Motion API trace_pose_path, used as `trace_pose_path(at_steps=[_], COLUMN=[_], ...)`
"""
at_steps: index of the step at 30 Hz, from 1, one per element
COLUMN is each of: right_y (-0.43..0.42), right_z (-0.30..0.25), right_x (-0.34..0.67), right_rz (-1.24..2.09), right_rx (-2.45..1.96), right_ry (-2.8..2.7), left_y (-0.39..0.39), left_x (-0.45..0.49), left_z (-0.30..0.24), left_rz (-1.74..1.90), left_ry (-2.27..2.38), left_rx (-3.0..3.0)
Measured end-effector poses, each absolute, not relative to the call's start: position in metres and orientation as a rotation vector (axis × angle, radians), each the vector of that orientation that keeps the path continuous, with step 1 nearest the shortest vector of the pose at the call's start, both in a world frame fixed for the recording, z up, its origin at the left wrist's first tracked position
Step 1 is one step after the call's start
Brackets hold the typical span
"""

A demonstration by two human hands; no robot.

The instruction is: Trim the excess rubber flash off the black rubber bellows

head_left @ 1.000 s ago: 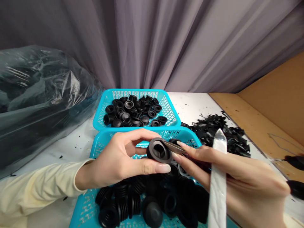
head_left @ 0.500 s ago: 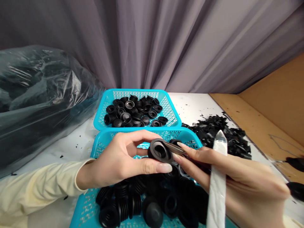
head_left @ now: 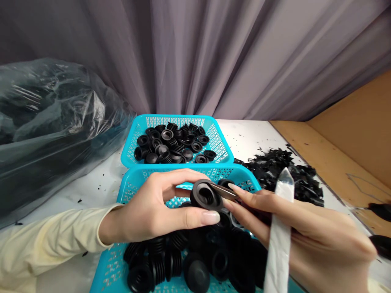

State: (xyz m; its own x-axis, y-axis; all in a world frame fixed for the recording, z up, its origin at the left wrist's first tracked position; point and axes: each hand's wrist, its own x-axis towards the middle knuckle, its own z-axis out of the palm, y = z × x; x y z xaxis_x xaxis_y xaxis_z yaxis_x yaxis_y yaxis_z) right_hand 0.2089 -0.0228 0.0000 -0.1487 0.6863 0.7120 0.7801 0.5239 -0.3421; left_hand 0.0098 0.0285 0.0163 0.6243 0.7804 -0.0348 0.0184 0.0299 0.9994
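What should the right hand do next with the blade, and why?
Probably draw the blade along the rim of the rubber part: the left hand pinches the part over the near basket, and the right hand has the tip at its edge.

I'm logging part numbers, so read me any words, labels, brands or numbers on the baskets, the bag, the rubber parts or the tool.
No readable text anywhere in this view.
On the black rubber part held in the left hand: no marking visible.
On the tape-wrapped tool in the right hand: plain, no print.
On the near blue basket and the far blue basket: no label.
On the plastic bag: no print visible.
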Motion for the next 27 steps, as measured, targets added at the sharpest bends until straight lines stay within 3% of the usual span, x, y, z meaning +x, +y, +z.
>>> trace_pose_path(at_steps=[27], right_y=[-0.0261], right_z=[-0.0059], right_x=[0.2077], right_rz=[-0.069], right_rx=[-1.182], right_ry=[-1.864], left_y=[0.0307], left_x=[0.0048], left_z=[0.0166], left_rz=[0.652], left_ry=[0.651], left_rx=[1.709])
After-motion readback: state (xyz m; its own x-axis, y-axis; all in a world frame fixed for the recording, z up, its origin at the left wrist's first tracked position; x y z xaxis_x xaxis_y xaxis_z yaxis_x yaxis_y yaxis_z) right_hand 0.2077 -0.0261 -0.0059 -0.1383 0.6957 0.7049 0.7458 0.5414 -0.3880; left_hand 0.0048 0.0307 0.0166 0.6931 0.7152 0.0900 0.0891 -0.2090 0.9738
